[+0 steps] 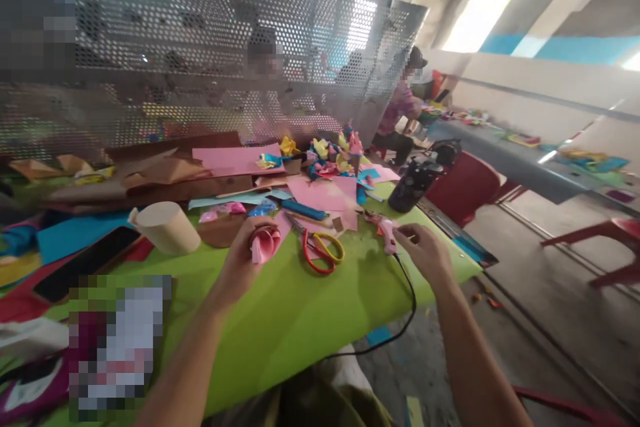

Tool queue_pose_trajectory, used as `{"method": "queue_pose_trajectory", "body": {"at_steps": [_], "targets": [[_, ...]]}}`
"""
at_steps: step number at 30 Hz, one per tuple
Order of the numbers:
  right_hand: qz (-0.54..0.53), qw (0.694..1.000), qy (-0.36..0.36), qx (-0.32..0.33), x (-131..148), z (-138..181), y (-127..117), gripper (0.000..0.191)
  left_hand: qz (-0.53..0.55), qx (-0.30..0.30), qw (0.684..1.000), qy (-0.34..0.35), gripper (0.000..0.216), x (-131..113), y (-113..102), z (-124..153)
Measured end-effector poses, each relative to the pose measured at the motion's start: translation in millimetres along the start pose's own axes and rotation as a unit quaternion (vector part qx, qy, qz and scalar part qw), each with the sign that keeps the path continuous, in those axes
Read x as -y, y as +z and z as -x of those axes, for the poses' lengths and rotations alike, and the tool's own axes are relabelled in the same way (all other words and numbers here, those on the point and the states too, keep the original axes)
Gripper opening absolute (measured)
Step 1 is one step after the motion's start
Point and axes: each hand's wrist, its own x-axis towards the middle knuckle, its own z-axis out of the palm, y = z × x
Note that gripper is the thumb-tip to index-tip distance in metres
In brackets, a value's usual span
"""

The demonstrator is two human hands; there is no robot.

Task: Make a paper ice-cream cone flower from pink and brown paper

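Observation:
My left hand (246, 255) is closed around a rolled piece of pink paper (265, 245), its curled end facing me above the green tabletop. At the right, the fingers of my right hand (427, 252) are bent at the handle of a pink glue gun (388, 236) with a black cord (413, 293) hanging from it. Red-and-yellow scissors (323, 252) lie between my hands, blades pointing away. Behind them is a blue stick-like object (304, 209). A cream paper roll (167, 228) stands left of my left hand.
Pink paper sheets (235, 159), brown paper and folded paper flowers (330, 153) crowd the back, before a perforated metal screen (200, 47). A dark bottle (413, 183) stands at the right edge, near a red chair (465, 187). A black phone (87, 263) lies left. Another person (397, 107) sits beyond.

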Motion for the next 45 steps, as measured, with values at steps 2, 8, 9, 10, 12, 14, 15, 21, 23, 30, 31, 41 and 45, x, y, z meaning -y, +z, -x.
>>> {"method": "queue_pose_trajectory", "body": {"at_steps": [2, 8, 9, 10, 12, 14, 15, 21, 23, 30, 31, 41, 45], "targets": [[0.044, 0.996, 0.059, 0.05, -1.6, 0.0, 9.2, 0.039, -0.005, 0.002, 1.0, 0.0, 0.019, -0.3, 0.0, -0.2], [0.035, 0.988, 0.146, 0.031, 8.6, -14.2, 27.2, 0.019, 0.02, -0.002, 1.0, -0.009, 0.022, 4.5, -0.4, 0.6], [0.015, 0.989, 0.145, 0.027, 8.2, -15.2, 27.3, 0.019, 0.024, -0.001, 1.0, -0.014, 0.022, 5.2, 0.1, 1.1], [-0.01, 0.989, 0.142, 0.024, 7.6, -15.1, 27.1, 0.021, 0.028, -0.003, 0.999, -0.02, 0.023, 5.7, 0.8, 1.8], [-0.083, 0.988, 0.123, 0.031, 7.4, -11.5, 26.7, 0.033, 0.041, -0.009, 0.999, -0.029, 0.024, 6.5, 2.3, 3.4], [-0.177, 0.979, 0.091, 0.047, 11.3, -3.8, 27.3, 0.039, 0.06, -0.008, 0.998, -0.034, 0.023, 6.3, 3.7, 4.7], [-0.311, 0.945, 0.063, 0.076, 15.4, 1.2, 27.9, 0.039, 0.067, -0.003, 0.997, -0.046, 0.023, 5.8, 4.1, 5.3], [-0.538, 0.824, 0.001, 0.175, 61.9, 34.7, 27.1, 0.025, 0.073, -0.005, 0.993, -0.091, 0.016, 0.8, 5.0, 7.4], [-0.528, 0.822, -0.024, 0.213, 76.5, 41.1, 26.0, 0.02, 0.073, -0.004, 0.992, -0.101, 0.015, 0.4, 4.9, 7.7], [-0.418, 0.873, -0.13, 0.214, 106.5, 54.5, 26.5, 0.039, 0.085, 0.028, 0.991, -0.102, 0.018, 7.2, 4.4, 10.7], [-0.391, 0.886, -0.146, 0.201, 109.5, 56.1, 26.1, 0.041, 0.096, 0.031, 0.989, -0.105, 0.019, 8.6, 4.6, 11.5], [-0.207, 0.877, -0.383, 0.204, 138.0, 49.5, 7.0, 0.03, 0.114, 0.051, 0.981, -0.15, 0.025, 7.9, 5.0, 12.9], [-0.187, 0.875, -0.393, 0.215, 139.6, 46.9, 3.1, 0.037, 0.095, 0.059, 0.985, -0.132, 0.023, 6.2, 5.1, 12.3]]}}
